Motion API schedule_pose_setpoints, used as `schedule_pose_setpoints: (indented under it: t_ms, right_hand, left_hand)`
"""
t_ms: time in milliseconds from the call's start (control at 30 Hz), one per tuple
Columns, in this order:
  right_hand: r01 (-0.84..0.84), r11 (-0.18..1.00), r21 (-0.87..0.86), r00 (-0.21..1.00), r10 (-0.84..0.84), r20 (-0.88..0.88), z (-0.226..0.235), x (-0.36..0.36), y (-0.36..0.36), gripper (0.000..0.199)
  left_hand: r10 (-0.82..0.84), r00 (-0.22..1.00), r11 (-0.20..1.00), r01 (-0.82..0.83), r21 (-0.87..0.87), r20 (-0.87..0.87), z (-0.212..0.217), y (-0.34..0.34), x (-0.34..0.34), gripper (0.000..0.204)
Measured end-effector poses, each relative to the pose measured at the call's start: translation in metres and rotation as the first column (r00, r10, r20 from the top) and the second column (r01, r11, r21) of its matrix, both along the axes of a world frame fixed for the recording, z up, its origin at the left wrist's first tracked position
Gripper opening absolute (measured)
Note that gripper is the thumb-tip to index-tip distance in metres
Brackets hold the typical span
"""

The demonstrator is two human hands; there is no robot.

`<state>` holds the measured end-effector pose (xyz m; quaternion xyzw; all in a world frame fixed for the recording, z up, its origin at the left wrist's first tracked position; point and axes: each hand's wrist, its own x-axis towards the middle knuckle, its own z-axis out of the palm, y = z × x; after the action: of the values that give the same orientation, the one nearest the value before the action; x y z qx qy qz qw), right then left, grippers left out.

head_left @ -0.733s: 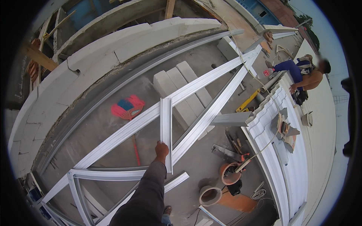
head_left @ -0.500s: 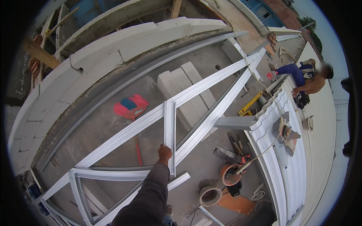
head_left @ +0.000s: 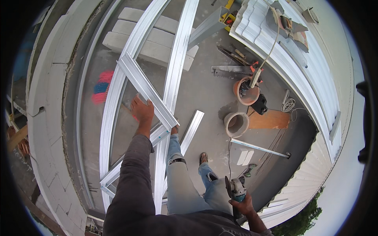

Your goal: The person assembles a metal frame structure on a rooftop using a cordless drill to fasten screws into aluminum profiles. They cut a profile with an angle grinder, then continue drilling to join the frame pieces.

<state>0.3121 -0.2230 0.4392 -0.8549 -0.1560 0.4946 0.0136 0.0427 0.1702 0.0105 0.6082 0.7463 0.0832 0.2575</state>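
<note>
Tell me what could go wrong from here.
The right hand holds a grinder, its disc apparently close to the right leg; if it started, it might cut there. The short channel lies across two beams; if unfastened, it could shift near the left hand.

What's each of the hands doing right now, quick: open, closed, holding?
Left hand: open, at the edge of the short metal channel; firm contact unclear.
Right hand: closed, holding the angle grinder.
</note>
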Motion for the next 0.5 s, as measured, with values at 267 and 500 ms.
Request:
schedule_pose_setpoints:
  t_ms: [267, 500]
  right_hand:
    - [0.133, 0.987, -0.094, 0.991, -0.135, -0.022, -0.007, -0.017, -0.043, 0.072]
    - [0.177, 0.976, -0.129, 0.983, -0.181, -0.024, -0.002, -0.018, -0.082, 0.075]
  left_hand:
    - [-0.937, 0.345, 0.349, 0.929, 0.124, 0.054, 0.024, -0.019, 0.038, 0.035]
    - [-0.977, 0.205, 0.204, 0.979, -0.022, 0.06, 0.013, -0.029, 0.053, 0.035]
